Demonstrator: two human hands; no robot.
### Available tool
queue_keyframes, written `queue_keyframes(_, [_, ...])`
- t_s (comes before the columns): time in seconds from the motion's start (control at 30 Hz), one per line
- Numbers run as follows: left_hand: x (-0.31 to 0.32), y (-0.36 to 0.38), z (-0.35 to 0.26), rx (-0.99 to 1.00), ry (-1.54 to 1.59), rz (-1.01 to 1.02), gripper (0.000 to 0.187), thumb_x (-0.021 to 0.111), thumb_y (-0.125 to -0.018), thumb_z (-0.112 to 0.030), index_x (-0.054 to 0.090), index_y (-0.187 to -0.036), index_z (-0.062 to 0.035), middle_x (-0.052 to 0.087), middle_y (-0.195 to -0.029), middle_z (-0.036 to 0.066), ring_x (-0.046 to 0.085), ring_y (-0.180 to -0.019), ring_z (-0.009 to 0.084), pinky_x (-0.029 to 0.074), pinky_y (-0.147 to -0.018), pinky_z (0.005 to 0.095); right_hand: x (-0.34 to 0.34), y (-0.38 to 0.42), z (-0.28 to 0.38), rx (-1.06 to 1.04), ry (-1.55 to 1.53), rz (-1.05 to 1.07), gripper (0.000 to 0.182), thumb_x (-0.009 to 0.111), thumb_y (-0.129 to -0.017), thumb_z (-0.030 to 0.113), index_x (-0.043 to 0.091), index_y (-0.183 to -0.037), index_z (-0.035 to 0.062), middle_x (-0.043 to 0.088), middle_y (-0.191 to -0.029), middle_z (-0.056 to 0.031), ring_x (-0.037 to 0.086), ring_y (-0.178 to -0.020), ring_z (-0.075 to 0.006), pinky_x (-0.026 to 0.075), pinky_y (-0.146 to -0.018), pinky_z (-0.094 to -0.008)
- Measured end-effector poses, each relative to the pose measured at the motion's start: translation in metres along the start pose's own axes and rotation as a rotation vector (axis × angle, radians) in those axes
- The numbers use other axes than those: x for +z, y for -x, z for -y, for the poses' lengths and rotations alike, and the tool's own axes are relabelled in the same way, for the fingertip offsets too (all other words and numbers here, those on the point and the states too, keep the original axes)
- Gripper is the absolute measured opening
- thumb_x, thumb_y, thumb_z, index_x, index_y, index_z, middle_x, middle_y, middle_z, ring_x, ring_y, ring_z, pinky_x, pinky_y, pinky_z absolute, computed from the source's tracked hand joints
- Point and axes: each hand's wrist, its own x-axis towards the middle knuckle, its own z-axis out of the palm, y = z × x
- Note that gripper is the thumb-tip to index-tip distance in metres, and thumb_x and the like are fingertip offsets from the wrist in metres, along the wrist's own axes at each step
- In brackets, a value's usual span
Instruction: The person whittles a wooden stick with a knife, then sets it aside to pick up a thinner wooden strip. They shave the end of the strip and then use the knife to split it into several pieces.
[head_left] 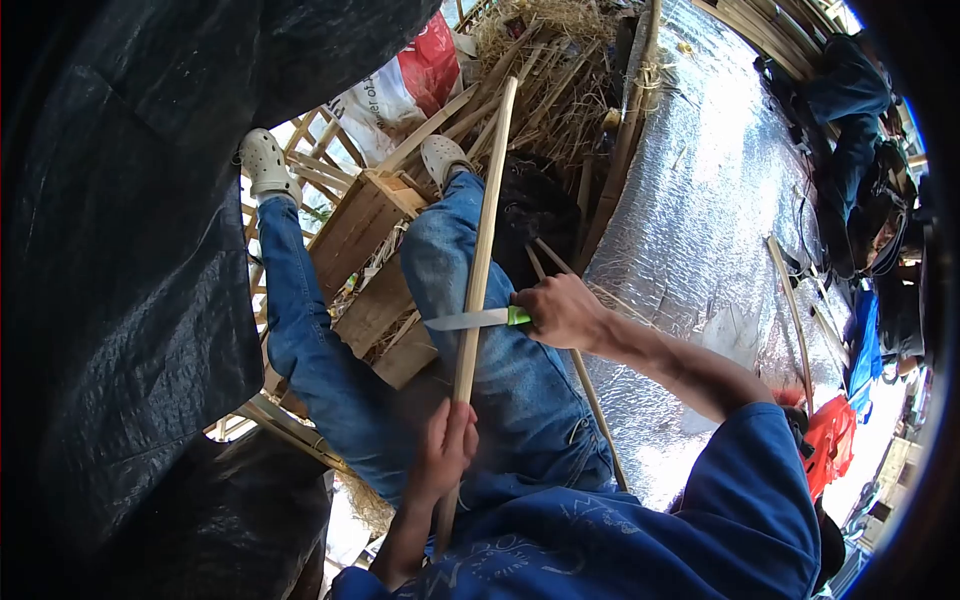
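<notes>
A long, pale strip of split bamboo or wood runs from near my waist up past my knee, over my jeans. My left hand is wrapped round its lower part. In my right hand is a knife with a green handle, held by that handle. Its blade points left and lies across the strip at about mid-length, over my thigh. The strip's lower end passes below my left hand toward my shirt.
A wooden crate stands between my legs. Straw and sticks are heaped ahead, beside a red and white sack. Silver foil sheeting covers the right side, with a thin stick on it. Black plastic sheeting hangs at left.
</notes>
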Motion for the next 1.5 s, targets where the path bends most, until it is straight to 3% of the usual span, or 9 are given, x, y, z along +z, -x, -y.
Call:
queue_keyframes(0.13, [-0.016,0.025,0.013,-0.213,0.554,0.184,0.033,0.042,-0.100,-0.038,0.050,-0.086,-0.0088,0.036,-0.049,-0.002,0.028,-0.035,0.0050,0.022,-0.033,0.0205,0.000,-0.005,0.006,-0.041,-0.009,-0.015,0.024,0.063,-0.070,0.015,0.072,-0.092,0.0110,0.063,-0.062,-0.0118,0.063,-0.056,-0.0306,0.049,-0.050,-0.0389])
queue_keyframes(0.47, [-0.025,0.056,0.029,-0.370,0.945,0.330,0.037,0.035,-0.101,-0.043,0.044,-0.085,-0.0113,0.033,-0.045,-0.001,0.025,-0.034,0.0067,0.019,-0.032,0.0217,0.010,-0.014,0.009,-0.184,0.013,-0.041,0.016,0.067,-0.069,0.012,0.068,-0.084,0.0074,0.062,-0.062,-0.0096,0.061,-0.051,-0.0276,0.047,-0.046,-0.0377])
queue_keyframes(0.7, [-0.034,0.116,0.056,-0.424,1.004,0.410,0.040,0.033,-0.101,-0.045,0.042,-0.082,-0.0109,0.034,-0.048,0.000,0.025,-0.037,0.0079,0.020,-0.037,0.0223,0.005,-0.058,-0.019,0.120,0.030,-0.221,0.017,0.054,-0.081,0.006,0.070,-0.085,0.0027,0.062,-0.059,-0.0127,0.059,-0.045,-0.0244,0.051,-0.046,-0.0365])
queue_keyframes(0.73, [-0.035,0.130,0.056,-0.428,1.008,0.401,0.040,0.033,-0.101,-0.045,0.042,-0.082,-0.0109,0.034,-0.048,0.000,0.025,-0.037,0.0079,0.020,-0.037,0.0223,-0.006,-0.076,-0.020,0.339,-0.007,-0.068,0.015,0.056,-0.074,0.011,0.069,-0.079,0.0054,0.063,-0.064,-0.0177,0.064,-0.059,-0.0345,0.053,-0.057,-0.0423])
queue_keyframes(1.0, [-0.035,0.165,0.065,-0.272,0.392,0.247,0.043,0.035,-0.099,-0.049,0.042,-0.080,-0.0104,0.033,-0.053,-0.002,0.031,-0.046,0.0062,0.024,-0.043,0.0191,-0.019,-0.139,-0.074,0.137,0.344,-0.058,0.024,0.054,-0.077,0.021,0.068,-0.076,0.0009,0.064,-0.071,-0.0238,0.065,-0.069,-0.0402,0.053,-0.064,-0.0455])
queue_keyframes(1.13, [-0.026,0.136,0.042,-0.350,0.569,0.237,0.042,0.036,-0.099,-0.047,0.044,-0.080,-0.0108,0.032,-0.052,-0.004,0.025,-0.042,0.0065,0.018,-0.042,0.0219,-0.043,-0.096,-0.068,0.402,0.142,-0.218,0.032,0.054,-0.080,0.024,0.065,-0.070,-0.0035,0.063,-0.072,-0.0267,0.064,-0.069,-0.0416,0.052,-0.063,-0.0475])
queue_keyframes(1.27, [-0.018,0.103,0.016,-0.492,0.709,0.231,0.040,0.035,-0.100,-0.045,0.043,-0.082,-0.0103,0.030,-0.050,-0.002,0.025,-0.040,0.0070,0.017,-0.040,0.0232,-0.079,-0.031,-0.019,0.542,-0.073,-0.095,0.022,0.055,-0.084,0.016,0.066,-0.070,0.0016,0.063,-0.060,-0.0183,0.062,-0.051,-0.0258,0.050,-0.048,-0.0376])
queue_keyframes(1.33, [-0.018,0.100,0.014,-0.537,0.738,0.249,0.040,0.036,-0.100,-0.045,0.043,-0.083,-0.0100,0.030,-0.049,-0.002,0.024,-0.039,0.0073,0.016,-0.038,0.0237,-0.062,0.014,0.004,0.241,-0.102,-0.052,0.012,0.060,-0.081,0.012,0.068,-0.077,0.0051,0.065,-0.063,-0.0125,0.061,-0.049,-0.0175,0.049,-0.044,-0.0321])
queue_keyframes(1.5, [-0.020,0.111,0.022,-0.488,0.723,0.254,0.039,0.037,-0.100,-0.043,0.043,-0.082,-0.0096,0.030,-0.049,-0.001,0.024,-0.039,0.0074,0.017,-0.039,0.0236,-0.002,0.073,0.075,-0.079,-0.191,0.195,0.030,0.062,-0.076,0.019,0.069,-0.103,0.0077,0.066,-0.068,-0.0131,0.064,-0.059,-0.0303,0.052,-0.057,-0.0387])
